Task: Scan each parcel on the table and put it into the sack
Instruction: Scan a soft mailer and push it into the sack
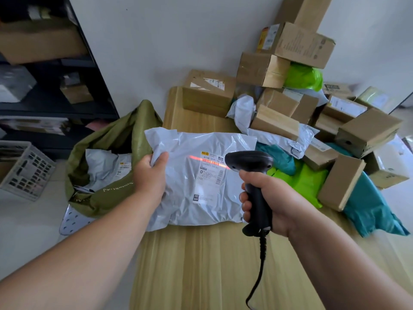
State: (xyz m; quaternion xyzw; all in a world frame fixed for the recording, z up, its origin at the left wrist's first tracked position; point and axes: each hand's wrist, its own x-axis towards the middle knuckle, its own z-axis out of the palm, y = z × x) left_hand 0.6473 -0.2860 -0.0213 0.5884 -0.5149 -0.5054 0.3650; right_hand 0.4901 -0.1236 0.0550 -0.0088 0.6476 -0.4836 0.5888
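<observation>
A grey plastic mailer parcel (196, 202) lies at the left edge of the wooden table (201, 265). My left hand (152, 173) grips its left side. My right hand (272, 202) holds a black handheld barcode scanner (252, 166), whose red beam falls across the white shipping label (211, 173) on the parcel. To the left of the table stands an open olive-green sack (107, 139) with another grey mailer (105, 166) inside it.
A heap of cardboard boxes (279, 121) and green, teal and grey mailers covers the table's right and far side. A dark shelf unit (67, 86) stands at the left, with a grey plastic crate (24, 171) on the floor. The scanner's cable (259, 276) hangs over the table.
</observation>
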